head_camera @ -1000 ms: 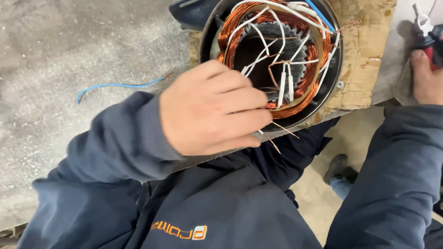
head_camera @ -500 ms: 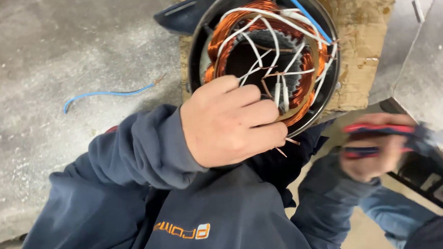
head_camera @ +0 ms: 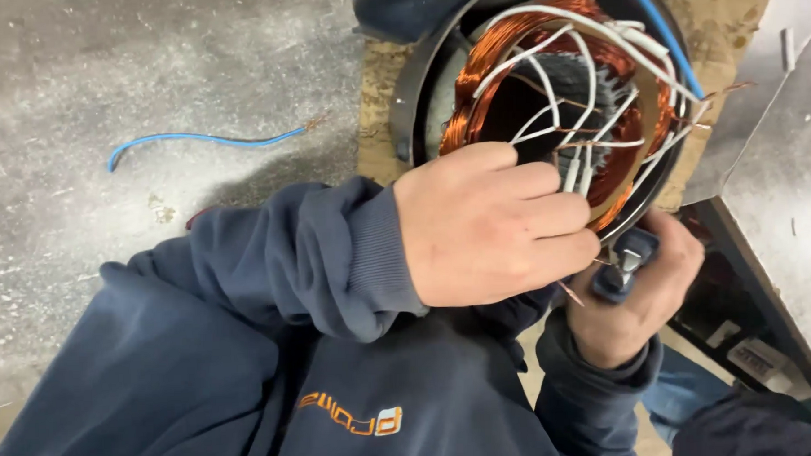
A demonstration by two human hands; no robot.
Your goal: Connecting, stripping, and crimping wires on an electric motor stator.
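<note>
We look down past our dark blue sweatshirt (head_camera: 204, 379) at a motor stator (head_camera: 545, 106), a round metal housing ringed with copper windings (head_camera: 472, 82) and crossed by white-sleeved leads (head_camera: 544, 79). The stator fills the upper middle of the view on a brown board (head_camera: 374, 103), its top rim cut by the frame edge. Left of the stator the grey concrete floor (head_camera: 103, 68) lies open and wide, bare but for a loose blue wire (head_camera: 196, 138) well apart from the housing. Right of the stator a grey metal panel (head_camera: 781, 179) slants close, leaving a narrow gap. Our left hand (head_camera: 491, 225) is curled shut against the stator's lower rim, fingers folded over the leads there; we cannot tell exactly which strands it pinches. Just below the rim, our right hand (head_camera: 641, 292) is wrapped around a small blue-handled tool (head_camera: 624, 263), its metal tip touching the housing edge. A blue lead (head_camera: 659, 30) crosses the stator's upper right rim.
</note>
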